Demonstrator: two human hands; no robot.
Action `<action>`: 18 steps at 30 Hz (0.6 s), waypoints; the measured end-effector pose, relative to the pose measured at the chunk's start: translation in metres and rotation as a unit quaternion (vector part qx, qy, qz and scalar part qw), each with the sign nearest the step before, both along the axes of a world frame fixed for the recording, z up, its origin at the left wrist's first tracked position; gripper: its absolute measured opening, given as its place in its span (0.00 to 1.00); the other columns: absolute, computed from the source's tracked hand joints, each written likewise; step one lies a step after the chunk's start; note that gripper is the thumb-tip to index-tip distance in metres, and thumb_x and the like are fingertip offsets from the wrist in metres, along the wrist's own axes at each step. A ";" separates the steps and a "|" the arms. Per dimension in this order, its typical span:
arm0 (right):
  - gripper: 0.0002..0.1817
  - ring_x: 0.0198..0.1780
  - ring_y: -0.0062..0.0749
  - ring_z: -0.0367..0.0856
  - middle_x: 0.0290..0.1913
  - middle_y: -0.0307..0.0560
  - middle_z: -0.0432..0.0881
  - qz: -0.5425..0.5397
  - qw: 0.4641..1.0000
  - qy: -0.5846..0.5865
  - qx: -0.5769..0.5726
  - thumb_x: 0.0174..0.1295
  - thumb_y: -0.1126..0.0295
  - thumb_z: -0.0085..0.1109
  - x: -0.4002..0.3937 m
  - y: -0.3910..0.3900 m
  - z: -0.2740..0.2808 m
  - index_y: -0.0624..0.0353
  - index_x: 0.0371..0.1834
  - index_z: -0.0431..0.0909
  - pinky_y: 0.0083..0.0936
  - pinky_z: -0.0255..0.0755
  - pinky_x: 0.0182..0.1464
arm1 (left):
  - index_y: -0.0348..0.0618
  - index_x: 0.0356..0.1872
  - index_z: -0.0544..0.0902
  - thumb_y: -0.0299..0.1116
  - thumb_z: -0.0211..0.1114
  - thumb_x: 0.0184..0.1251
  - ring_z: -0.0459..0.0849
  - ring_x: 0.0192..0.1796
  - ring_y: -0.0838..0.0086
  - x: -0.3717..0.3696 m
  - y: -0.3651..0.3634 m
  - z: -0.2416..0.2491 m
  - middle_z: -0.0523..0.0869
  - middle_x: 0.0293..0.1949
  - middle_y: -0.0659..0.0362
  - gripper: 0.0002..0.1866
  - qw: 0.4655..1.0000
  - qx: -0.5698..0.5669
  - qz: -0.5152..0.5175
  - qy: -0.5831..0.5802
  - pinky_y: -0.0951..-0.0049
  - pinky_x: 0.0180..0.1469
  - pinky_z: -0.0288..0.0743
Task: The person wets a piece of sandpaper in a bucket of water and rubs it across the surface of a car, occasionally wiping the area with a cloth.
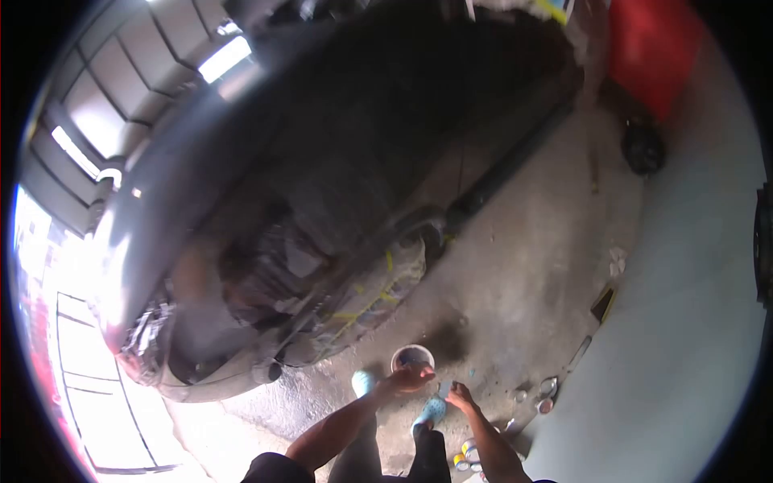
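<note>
My left hand [409, 377] is stretched out over the near rim of a round bucket [412, 349] on the floor; blur hides what its fingers do. To the right of it, my right hand [460, 395] is closed, its fingers bent together beside a small pale piece too indistinct to name. Light blue shoes [431, 410] show below and between the hands. A dark car [322, 145] stands ahead, with its wheel area covered in sheeting [378, 298] and yellow tape.
Small cans and rolls [467, 455] lie at the lower right, near round containers [547, 396] along the pale wall [644, 346]. Farther off are a dark wheel [643, 147] and a red surface [652, 48]. A metal frame [105, 386] stands at the bright left side.
</note>
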State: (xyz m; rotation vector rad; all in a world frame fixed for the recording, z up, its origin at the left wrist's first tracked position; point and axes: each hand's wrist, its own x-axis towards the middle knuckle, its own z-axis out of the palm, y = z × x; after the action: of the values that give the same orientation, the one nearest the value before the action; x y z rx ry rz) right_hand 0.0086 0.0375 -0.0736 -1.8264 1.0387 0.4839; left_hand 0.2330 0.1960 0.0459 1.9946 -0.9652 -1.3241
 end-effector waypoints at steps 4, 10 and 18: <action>0.28 0.66 0.53 0.92 0.65 0.62 0.88 -0.155 0.967 -0.089 0.183 0.83 0.56 0.63 0.016 -0.011 0.135 0.73 0.70 0.78 0.41 0.86 0.68 | 0.43 0.42 0.92 0.62 0.56 0.85 0.93 0.54 0.46 0.039 -0.010 0.203 0.94 0.47 0.44 0.31 0.977 0.088 -0.193 0.011 0.47 0.56 0.84; 0.30 0.69 0.57 0.90 0.58 0.44 0.82 -0.097 0.925 -0.230 0.288 0.90 0.52 0.55 0.089 0.032 0.275 0.71 0.75 0.70 0.29 0.85 0.65 | 0.47 0.71 0.79 0.44 0.64 0.78 0.90 0.64 0.44 0.098 0.055 0.389 0.92 0.57 0.42 0.25 0.963 -0.035 -0.223 -0.145 0.47 0.65 0.84; 0.27 0.61 0.48 0.95 0.34 0.45 0.84 -0.186 0.841 -0.506 0.041 0.89 0.53 0.56 0.275 0.211 0.415 0.74 0.59 0.84 0.30 0.79 0.43 | 0.45 0.46 0.90 0.27 0.65 0.68 0.94 0.47 0.47 0.254 0.193 0.597 0.94 0.42 0.47 0.09 0.840 -0.271 -0.102 -0.460 0.49 0.53 0.88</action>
State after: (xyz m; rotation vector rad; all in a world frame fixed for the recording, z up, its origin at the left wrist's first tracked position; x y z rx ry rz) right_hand 0.2839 0.2488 0.3413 -1.4125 0.5583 -0.6325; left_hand 0.4865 0.3893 0.6432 2.0455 -1.7657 -0.0085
